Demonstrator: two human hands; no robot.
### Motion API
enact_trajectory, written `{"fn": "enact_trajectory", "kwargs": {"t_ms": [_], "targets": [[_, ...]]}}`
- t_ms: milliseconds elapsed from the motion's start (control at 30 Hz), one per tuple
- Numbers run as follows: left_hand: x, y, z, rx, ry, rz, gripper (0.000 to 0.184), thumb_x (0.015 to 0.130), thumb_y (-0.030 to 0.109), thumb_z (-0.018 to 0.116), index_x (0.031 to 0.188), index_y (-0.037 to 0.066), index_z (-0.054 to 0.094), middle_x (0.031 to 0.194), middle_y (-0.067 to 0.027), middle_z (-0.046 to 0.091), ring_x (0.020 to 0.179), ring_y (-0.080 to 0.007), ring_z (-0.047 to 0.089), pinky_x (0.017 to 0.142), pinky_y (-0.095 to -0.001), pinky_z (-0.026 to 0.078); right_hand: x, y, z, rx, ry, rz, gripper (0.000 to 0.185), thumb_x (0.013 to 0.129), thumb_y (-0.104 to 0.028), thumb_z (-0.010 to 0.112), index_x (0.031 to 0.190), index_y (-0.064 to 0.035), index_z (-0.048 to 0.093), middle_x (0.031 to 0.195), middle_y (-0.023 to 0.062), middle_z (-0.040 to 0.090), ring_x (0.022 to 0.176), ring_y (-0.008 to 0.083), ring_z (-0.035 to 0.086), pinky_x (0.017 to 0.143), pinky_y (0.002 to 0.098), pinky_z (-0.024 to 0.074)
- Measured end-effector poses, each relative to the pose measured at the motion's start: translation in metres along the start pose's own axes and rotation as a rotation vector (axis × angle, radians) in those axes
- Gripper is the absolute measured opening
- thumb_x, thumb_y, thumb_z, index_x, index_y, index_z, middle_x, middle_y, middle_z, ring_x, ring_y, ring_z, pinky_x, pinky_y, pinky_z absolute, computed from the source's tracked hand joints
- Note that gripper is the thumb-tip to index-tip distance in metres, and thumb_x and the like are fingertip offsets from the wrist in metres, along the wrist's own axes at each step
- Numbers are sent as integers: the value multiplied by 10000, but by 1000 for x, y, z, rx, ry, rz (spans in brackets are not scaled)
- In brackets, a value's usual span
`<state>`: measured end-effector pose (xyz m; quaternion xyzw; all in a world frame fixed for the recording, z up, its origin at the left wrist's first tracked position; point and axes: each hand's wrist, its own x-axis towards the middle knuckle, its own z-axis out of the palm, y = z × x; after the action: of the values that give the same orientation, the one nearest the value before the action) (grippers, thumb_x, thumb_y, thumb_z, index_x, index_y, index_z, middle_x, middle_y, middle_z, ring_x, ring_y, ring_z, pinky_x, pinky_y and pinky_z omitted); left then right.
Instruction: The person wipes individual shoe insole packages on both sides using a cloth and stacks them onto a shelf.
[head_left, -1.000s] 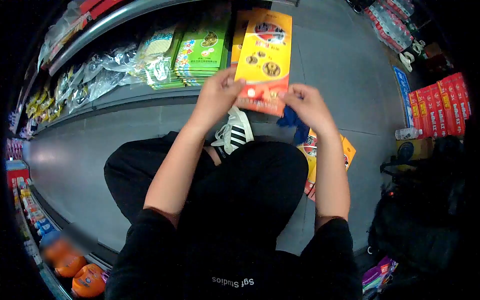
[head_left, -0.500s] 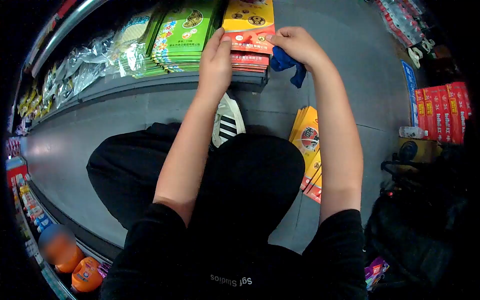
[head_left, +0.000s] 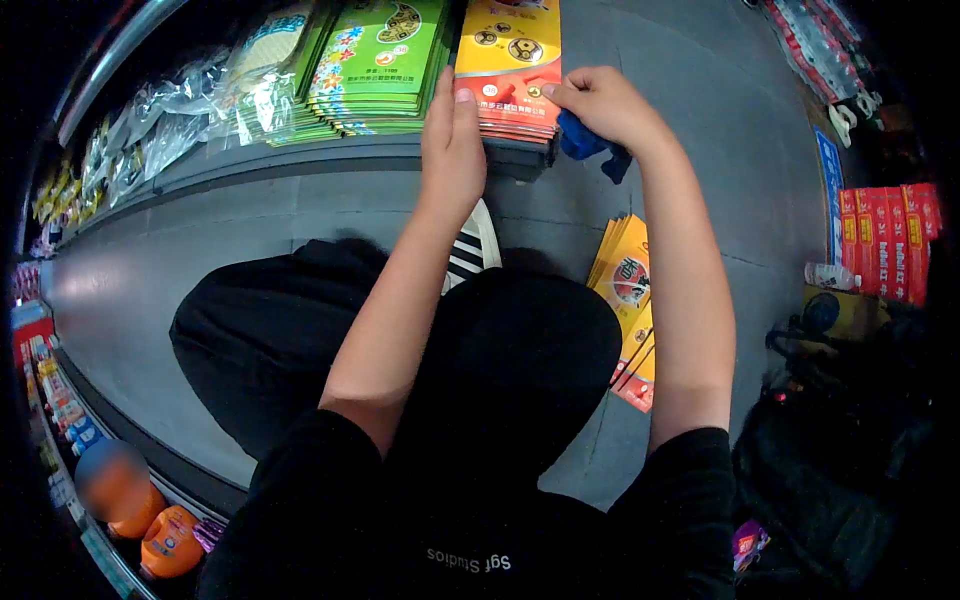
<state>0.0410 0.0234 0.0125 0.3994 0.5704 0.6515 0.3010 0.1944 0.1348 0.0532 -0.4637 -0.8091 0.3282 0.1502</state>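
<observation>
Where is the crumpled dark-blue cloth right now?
In the head view, the crumpled dark-blue cloth hangs beneath the right hand, just right of the yellow-and-red packet stack on the shelf.

Floor [head_left: 720,130]: grey tile, large format, thin seams visible, sheen at far left. Low grey shelf [head_left: 330,160] runs along upper left, metal rail [head_left: 122,65] above it, dark underneath the rail. Second shelf unit [head_left: 165,450] at lower left, dark base. Red cartons [head_left: 885,240] stacked right, blue strip [head_left: 828,180] beside them. Right edge dim.
</observation>
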Motion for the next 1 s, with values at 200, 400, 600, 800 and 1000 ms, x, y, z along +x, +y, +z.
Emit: {"fn": "enact_trajectory", "kwargs": {"t_ms": [200,400,600,800,1000], "targets": [[-8,-4,1,56,3,76,512,952,266,369,1317,-93,349,1308,-247,422,1226,-295,409,1034,-331,278,-6,-7,-1,-28,-26,0,373,803,-374,621,721,-10,637,606,125,592,538,190,543,531,346,433],[-4,-10,-3,76,6,77,518,958,298,368,1326,-66,358,1332,-194,421,1242,-247,384,1044,-307,255,-10,-15,-1,-70,-51,16,368,829,-362,602,745,-5,633,586,72,550,532,149,499,509,320,406],[-3,-13,-2,173,22,160,469,951,242,365,1318,-49,373,1316,-242,411,1243,-326,384,1052,-359,263,-16,-25,0,-78,-12,121,285,827,-274,610,773,2,651,608,49,586,575,101,518,534,292,431],[-6,-3,-23,437,-255,304,411,944,271,413,1238,-13,453,1258,-177,479,1116,-299,497,934,-384,397,-17,5,5,87,125,-69,293,787,-256,615,883,17,658,703,73,637,649,125,589,608,287,483],[-73,10,-49,83,-296,-129,415,956,224,413,1306,2,384,1275,-165,448,1180,-237,432,982,-346,341,-122,7,-31,312,258,386,366,786,-337,606,619,-14,570,549,19,503,522,100,433,494,289,373]]}}
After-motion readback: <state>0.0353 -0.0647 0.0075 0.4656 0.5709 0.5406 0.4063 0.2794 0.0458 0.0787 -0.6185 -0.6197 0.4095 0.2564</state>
